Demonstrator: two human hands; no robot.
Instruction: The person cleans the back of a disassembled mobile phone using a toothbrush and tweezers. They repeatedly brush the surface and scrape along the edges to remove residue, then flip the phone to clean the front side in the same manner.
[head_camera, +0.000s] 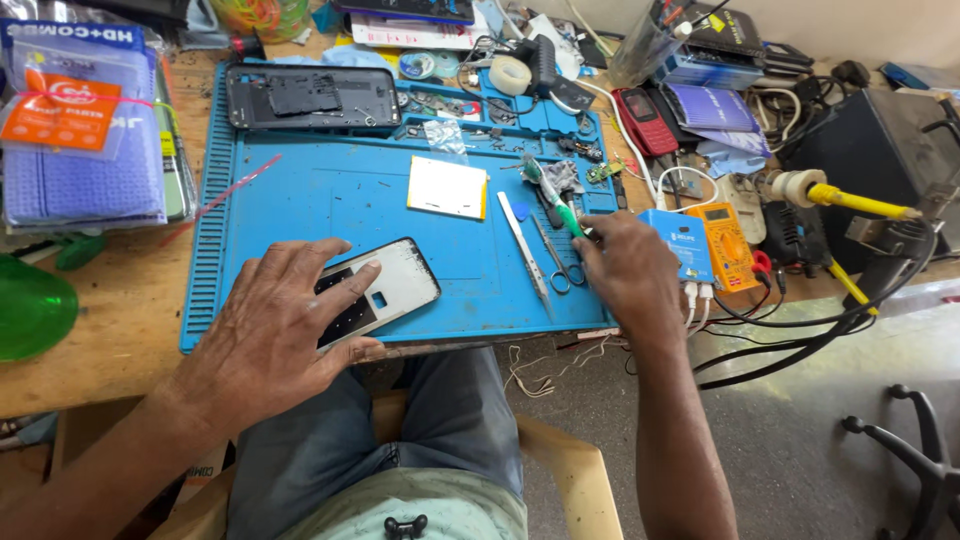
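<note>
The left hand (275, 330) lies flat, fingers spread, on a phone frame (385, 290) at the blue mat's (300, 200) near edge, hiding the frame's left half. The right hand (625, 270) pinches a green-handled screwdriver (555, 200); its tip cannot be made out among small parts. Scissors (560, 262) lie just beside it.
</note>
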